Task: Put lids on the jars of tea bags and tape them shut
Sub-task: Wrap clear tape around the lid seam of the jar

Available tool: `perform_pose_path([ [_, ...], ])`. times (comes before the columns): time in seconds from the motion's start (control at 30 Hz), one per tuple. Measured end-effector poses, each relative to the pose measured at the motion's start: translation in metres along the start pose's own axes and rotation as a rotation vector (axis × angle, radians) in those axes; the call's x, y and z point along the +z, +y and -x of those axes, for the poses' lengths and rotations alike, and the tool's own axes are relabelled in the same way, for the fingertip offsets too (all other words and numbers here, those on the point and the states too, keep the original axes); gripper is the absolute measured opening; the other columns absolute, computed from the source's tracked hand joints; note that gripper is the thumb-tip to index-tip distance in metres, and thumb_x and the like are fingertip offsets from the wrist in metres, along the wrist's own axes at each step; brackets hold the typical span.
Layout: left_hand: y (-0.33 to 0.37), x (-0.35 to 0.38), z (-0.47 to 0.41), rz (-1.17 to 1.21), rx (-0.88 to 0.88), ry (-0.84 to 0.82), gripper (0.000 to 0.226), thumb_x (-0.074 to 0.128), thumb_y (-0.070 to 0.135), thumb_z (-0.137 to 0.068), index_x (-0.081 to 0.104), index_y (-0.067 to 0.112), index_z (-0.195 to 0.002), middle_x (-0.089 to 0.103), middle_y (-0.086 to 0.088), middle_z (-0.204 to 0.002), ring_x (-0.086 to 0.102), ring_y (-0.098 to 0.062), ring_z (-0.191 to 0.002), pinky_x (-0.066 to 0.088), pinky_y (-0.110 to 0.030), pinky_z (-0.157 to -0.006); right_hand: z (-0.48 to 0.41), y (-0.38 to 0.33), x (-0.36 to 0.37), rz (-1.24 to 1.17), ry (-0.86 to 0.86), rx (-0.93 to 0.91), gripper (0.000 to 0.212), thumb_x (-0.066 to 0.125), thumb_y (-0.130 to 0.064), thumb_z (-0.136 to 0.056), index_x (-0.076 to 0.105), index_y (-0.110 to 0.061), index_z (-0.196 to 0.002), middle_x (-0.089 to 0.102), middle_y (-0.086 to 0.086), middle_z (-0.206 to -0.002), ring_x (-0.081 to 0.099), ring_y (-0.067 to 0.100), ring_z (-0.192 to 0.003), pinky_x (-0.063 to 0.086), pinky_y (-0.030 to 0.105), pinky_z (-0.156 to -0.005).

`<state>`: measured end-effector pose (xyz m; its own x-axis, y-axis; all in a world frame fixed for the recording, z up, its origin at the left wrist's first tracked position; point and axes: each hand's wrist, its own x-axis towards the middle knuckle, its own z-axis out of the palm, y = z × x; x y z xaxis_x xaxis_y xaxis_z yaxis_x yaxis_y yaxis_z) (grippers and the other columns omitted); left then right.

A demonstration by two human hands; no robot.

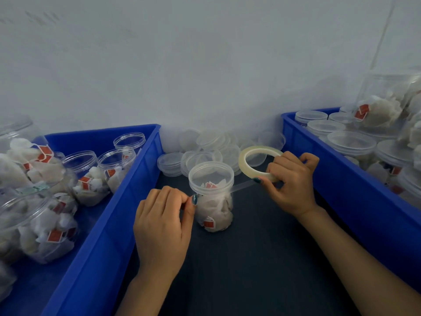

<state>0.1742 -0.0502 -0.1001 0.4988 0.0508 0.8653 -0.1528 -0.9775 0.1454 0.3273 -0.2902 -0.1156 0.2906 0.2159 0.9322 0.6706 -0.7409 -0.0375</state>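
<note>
A clear jar [214, 208] of tea bags stands on the dark table [250, 258] with a clear lid [210, 177] on top. My left hand [163, 224] pinches the free end of the tape against the jar's left side just under the lid. My right hand [291, 181] grips a roll of clear tape [246, 153] to the right of the jar. A strip of tape [242, 185] runs from the roll to the jar's neck.
A blue bin [118, 201] on the left holds several open jars of tea bags [91, 183]. A blue bin [341, 179] on the right holds several lidded jars [350, 142]. Loose clear lids [205, 147] are piled against the white wall behind the jar.
</note>
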Motion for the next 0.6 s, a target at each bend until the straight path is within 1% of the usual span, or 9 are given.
perform_pose_path([
  [0.1,0.0,0.002,0.0,0.013,-0.042,-0.033,0.023,0.048,0.03,-0.097,0.055,0.015,-0.08,0.053,0.003,-0.075,0.042,-0.011,-0.069,0.033,-0.029,-0.061,0.0,-0.002,0.0,-0.005,-0.001,0.015,0.052,0.052,-0.054,-0.098,0.058,-0.017,-0.061,0.055,-0.007,-0.068,0.052,0.019,-0.072,0.026,0.046,-0.074],
  [0.17,0.0,0.003,0.0,0.033,-0.077,-0.049,0.021,0.053,0.027,-0.098,0.055,0.015,-0.081,0.053,0.003,-0.075,0.044,-0.013,-0.069,0.036,-0.03,-0.058,-0.001,-0.004,0.001,-0.018,0.004,0.032,0.05,0.053,-0.053,-0.097,0.059,-0.017,-0.062,0.056,-0.007,-0.07,0.052,0.019,-0.074,0.027,0.047,-0.074],
  [0.23,0.0,0.004,0.0,0.057,-0.115,-0.075,0.013,0.059,0.022,-0.095,0.056,0.015,-0.084,0.054,0.004,-0.078,0.044,-0.012,-0.07,0.035,-0.028,-0.058,-0.001,-0.005,0.001,-0.034,0.007,0.045,0.053,0.051,-0.056,-0.098,0.059,-0.016,-0.063,0.057,-0.006,-0.071,0.053,0.019,-0.076,0.029,0.05,-0.074],
  [0.3,-0.001,0.005,0.001,0.072,-0.161,-0.131,0.005,0.059,0.022,-0.093,0.059,0.017,-0.091,0.056,0.006,-0.084,0.046,-0.011,-0.073,0.034,-0.024,-0.059,-0.002,-0.006,0.001,-0.05,0.018,0.054,0.057,0.048,-0.058,-0.099,0.059,-0.015,-0.064,0.057,-0.005,-0.071,0.053,0.019,-0.076,0.03,0.051,-0.073],
  [0.37,-0.002,0.005,0.003,0.099,-0.217,-0.209,0.012,0.055,0.029,-0.094,0.06,0.021,-0.101,0.057,0.008,-0.092,0.05,-0.01,-0.079,0.033,-0.02,-0.059,-0.002,-0.007,0.0,-0.058,0.025,0.052,0.058,0.047,-0.059,-0.099,0.059,-0.015,-0.063,0.057,-0.005,-0.071,0.054,0.019,-0.075,0.03,0.051,-0.073],
  [0.47,0.001,0.004,0.003,0.141,-0.265,-0.256,0.03,0.046,0.05,-0.096,0.056,0.026,-0.111,0.055,0.014,-0.104,0.052,-0.005,-0.086,0.035,-0.016,-0.062,-0.003,-0.01,0.0,-0.061,0.016,0.047,0.058,0.048,-0.06,-0.098,0.059,-0.014,-0.064,0.058,-0.005,-0.071,0.054,0.02,-0.075,0.029,0.051,-0.073],
  [0.53,0.004,0.004,0.003,0.134,-0.281,-0.258,0.043,0.042,0.061,-0.094,0.054,0.026,-0.117,0.053,0.013,-0.11,0.052,-0.004,-0.088,0.038,-0.021,-0.063,-0.003,-0.012,0.0,-0.06,0.012,0.041,0.057,0.05,-0.059,-0.097,0.06,-0.014,-0.064,0.058,-0.005,-0.071,0.054,0.019,-0.076,0.03,0.05,-0.073],
  [0.6,0.006,0.005,0.003,0.122,-0.3,-0.265,0.055,0.044,0.067,-0.091,0.052,0.024,-0.124,0.054,0.009,-0.117,0.054,-0.005,-0.092,0.04,-0.025,-0.067,-0.003,-0.013,0.001,-0.059,0.005,0.033,0.052,0.054,-0.056,-0.096,0.06,-0.014,-0.065,0.059,-0.005,-0.073,0.054,0.019,-0.077,0.029,0.049,-0.074],
])
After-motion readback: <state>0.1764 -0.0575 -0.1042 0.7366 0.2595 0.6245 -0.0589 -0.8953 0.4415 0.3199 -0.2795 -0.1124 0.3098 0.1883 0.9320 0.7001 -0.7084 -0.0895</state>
